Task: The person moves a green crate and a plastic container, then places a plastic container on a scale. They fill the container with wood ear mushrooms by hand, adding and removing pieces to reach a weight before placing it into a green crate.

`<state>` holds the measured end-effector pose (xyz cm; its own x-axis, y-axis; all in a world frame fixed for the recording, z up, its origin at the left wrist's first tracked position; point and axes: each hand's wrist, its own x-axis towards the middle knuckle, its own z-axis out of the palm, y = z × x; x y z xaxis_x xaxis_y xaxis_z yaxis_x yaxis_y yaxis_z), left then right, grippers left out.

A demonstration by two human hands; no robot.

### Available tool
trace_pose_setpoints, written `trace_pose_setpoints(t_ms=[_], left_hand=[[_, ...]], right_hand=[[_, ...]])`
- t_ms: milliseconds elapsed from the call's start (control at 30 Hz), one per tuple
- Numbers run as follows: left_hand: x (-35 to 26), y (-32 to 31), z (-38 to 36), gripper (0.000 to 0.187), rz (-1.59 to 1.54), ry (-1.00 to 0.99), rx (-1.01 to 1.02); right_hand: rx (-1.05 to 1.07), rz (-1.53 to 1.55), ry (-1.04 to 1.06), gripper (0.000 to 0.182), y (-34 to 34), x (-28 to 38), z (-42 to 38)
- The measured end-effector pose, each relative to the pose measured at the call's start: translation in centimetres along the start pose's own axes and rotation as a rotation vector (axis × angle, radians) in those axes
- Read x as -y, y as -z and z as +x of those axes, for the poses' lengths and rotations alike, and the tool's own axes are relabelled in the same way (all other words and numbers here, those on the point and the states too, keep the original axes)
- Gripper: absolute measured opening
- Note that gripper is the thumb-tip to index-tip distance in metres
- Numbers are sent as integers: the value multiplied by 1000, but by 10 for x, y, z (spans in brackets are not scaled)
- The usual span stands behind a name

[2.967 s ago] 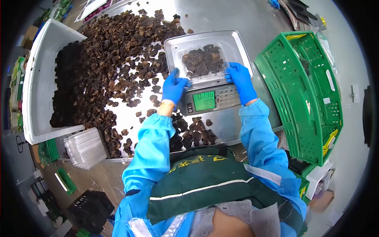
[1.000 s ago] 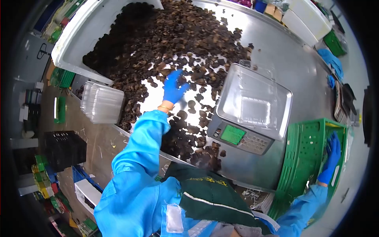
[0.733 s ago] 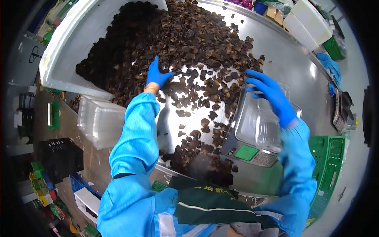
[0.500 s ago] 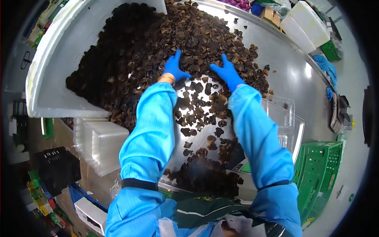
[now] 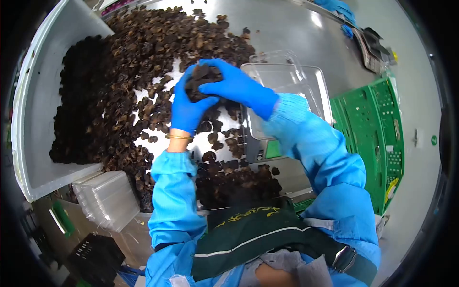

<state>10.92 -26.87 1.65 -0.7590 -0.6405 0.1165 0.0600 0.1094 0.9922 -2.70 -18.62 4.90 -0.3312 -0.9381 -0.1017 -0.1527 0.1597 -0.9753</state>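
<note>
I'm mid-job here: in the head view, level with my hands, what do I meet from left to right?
White box, spread of brown pieces, left hand, clump of pieces, right hand, scale pan, green crate.

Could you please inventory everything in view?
Table: one, silver, across the view
Foam box: one, white, left
Loose pieces: uncountable, brown, on the table and in the foam box
Held clump: one, dark brown, centre
Container stack: one, clear, lower left
Scale: one, silver-grey, right of centre
Loose containers: count unclear, clear, at the scale
Crate: at least one, green, right
Floor crate: one, black, lower left
Edge items: count unclear, mixed colours, margins
Left hand: one, blue-gloved, on held clump
Right hand: one, blue-gloved, on held clump
Sleeves: two, light blue, lower centre
Apron: one, dark green, bottom
</note>
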Motion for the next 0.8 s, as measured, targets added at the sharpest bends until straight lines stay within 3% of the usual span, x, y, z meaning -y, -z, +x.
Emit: trace_pose_setpoints(t_ms=[67,167,233,333,367,400,500,567,667,733,800], left_hand=[[-21,-51,-5,81,11,-79,2],[-25,-132,-9,84,-62,-157,63],[-15,-179,-16,85,14,-185,91],[10,-218,-23,81,98,-196,145],[22,-220,-23,78,274,-212,278],[28,-220,-22,75,450,-227,409],[8,-197,-23,75,438,-143,546],[-18,-184,-25,79,477,-179,549],[-33,-173,-37,80,465,-198,516],[-33,-166,-46,76,385,-252,365],[-33,-161,-54,55,-89,-12,306]], right_hand=[[-51,223,-4,55,36,12,-49],[-174,218,-18,56,89,15,-112],[-362,59,-112,57,117,-5,-146],[-399,5,-186,60,152,-70,-174],[-378,-240,-205,61,155,-91,-183],[-311,-262,-139,64,149,-97,-191],[-325,-428,-226,60,128,-71,-210],[-368,-636,-145,56,129,-55,-216],[-328,-632,-135,52,141,-33,-225],[-375,-561,-20,49,155,-39,-232],[-479,-346,-23,47,165,-39,-239]])
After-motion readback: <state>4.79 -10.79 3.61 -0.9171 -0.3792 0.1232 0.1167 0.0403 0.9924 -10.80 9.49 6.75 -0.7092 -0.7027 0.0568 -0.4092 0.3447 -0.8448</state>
